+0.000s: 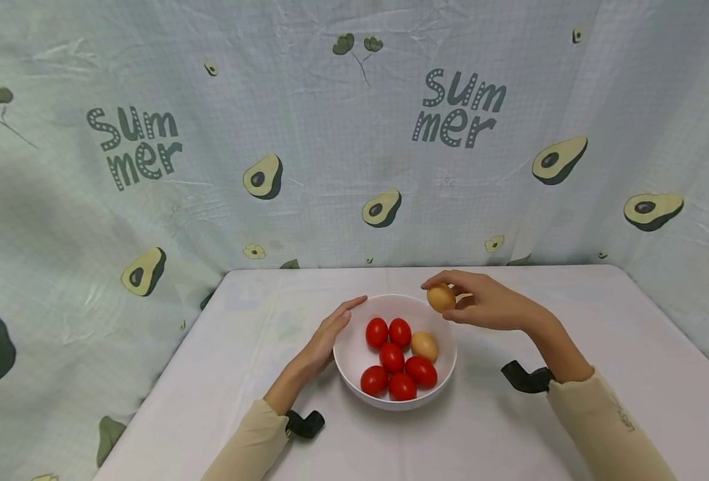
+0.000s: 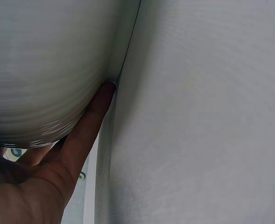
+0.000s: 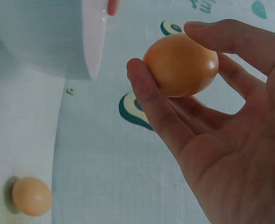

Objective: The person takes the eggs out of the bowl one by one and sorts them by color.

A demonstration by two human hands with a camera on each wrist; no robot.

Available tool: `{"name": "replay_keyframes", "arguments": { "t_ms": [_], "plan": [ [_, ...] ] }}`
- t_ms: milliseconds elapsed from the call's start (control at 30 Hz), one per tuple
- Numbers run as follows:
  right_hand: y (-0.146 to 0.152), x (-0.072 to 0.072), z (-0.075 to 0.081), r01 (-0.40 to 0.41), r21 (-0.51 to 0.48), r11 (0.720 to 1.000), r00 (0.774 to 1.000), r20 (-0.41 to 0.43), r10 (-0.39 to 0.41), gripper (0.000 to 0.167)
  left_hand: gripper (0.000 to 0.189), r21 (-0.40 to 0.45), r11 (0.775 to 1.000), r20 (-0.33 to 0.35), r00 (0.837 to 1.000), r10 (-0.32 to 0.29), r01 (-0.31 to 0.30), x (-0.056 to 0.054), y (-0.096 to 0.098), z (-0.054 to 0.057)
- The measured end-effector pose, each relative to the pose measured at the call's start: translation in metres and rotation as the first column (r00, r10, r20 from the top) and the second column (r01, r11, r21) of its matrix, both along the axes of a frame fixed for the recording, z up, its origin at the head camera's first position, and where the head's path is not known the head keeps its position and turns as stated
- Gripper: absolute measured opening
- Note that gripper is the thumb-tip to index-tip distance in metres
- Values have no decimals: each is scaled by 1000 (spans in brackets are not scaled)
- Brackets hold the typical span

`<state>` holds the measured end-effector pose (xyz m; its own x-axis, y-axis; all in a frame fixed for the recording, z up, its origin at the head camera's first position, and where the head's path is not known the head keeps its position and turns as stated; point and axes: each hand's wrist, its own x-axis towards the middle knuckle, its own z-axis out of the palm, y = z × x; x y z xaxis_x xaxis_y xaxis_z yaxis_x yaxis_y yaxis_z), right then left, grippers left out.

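A white bowl (image 1: 345, 374) on the table holds several smooth red oval tomatoes (image 1: 392, 358) and one brown egg (image 1: 424, 346). My left hand (image 1: 324, 341) rests against its left side, fingers fairly straight along the outer wall; the left wrist view has one finger (image 2: 93, 112) lying on the curved bowl wall (image 2: 39, 70). Just above the far right rim, my right hand (image 1: 481, 300) pinches another brown egg (image 1: 441, 298) between thumb and fingertips. Up close in the right wrist view, that egg (image 3: 180, 65) shows whole and glossy.
One more brown egg (image 3: 31, 196) lies on the table in the right wrist view, near the table's edge. The white-covered table (image 1: 258, 334) ends at a hanging cloth (image 1: 318, 133) printed with avocados. Black straps with stubby mounts (image 1: 525, 377) sit at both wrists.
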<state>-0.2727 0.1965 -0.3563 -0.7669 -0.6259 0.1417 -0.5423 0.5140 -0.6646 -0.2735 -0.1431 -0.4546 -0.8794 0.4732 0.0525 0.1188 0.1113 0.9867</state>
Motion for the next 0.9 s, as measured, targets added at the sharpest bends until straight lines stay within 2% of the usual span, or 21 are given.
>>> {"name": "replay_keyframes", "arguments": {
  "t_ms": [367, 700, 900],
  "plan": [
    [28, -3, -10, 22, -31, 999, 999, -37, -23, 46, 50, -3, 1000, -1, 1000, 4, -4, 0, 0, 0],
    [41, -5, -7, 83, -15, 996, 996, -12, -83, 46, 50, 2, 1000, -10, 1000, 19, -19, 0, 0, -2],
    [45, -6, -8, 91, -18, 996, 996, -12, -91, 47, 50, -5, 1000, -10, 1000, 14, -14, -2, -1, -1]
  ]
}}
